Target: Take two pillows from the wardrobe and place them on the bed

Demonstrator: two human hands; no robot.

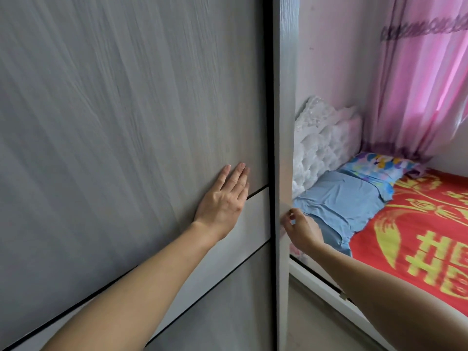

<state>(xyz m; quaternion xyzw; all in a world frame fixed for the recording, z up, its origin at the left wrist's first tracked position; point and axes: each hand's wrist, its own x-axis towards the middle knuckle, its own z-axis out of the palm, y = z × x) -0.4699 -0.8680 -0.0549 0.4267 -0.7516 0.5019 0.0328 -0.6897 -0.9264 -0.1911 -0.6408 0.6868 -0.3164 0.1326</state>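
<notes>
The grey wood-grain wardrobe door fills the left of the view and is shut. My left hand lies flat on it with fingers spread, near its right edge. My right hand pinches the edge of the wardrobe's side panel. To the right stands the bed with a red and yellow cover. Two pillows lie at its head: a plain blue pillow and a blue patterned pillow. The wardrobe's inside is hidden.
A white tufted headboard stands against the pink wall. Pink and purple curtains hang at the far right. A strip of pale floor runs between wardrobe and bed frame.
</notes>
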